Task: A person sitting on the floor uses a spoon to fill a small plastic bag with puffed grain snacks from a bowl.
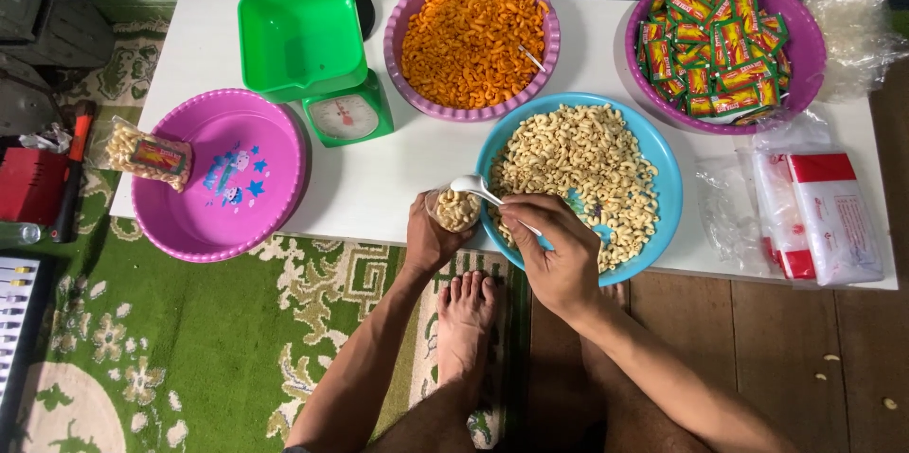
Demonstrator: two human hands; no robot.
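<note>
My left hand (pixel 431 238) holds a small clear bag (pixel 455 210) partly filled with cashew nuts, at the near edge of the white table (pixel 388 169). My right hand (pixel 557 249) grips a white spoon (pixel 478 189) whose bowl rests over the bag's mouth. Just to the right stands a blue bowl (pixel 668 178) heaped with cashew nuts (pixel 578 169); my right hand overlaps its near rim.
A green kitchen scale (pixel 312 51) with a square pan stands at the back. A purple bowl of orange snacks (pixel 472 41), a purple bowl of small sachets (pixel 720 46), an empty pink bowl (pixel 222 174), a filled nut packet (pixel 147 155) and plastic bag packs (pixel 819 212) surround it.
</note>
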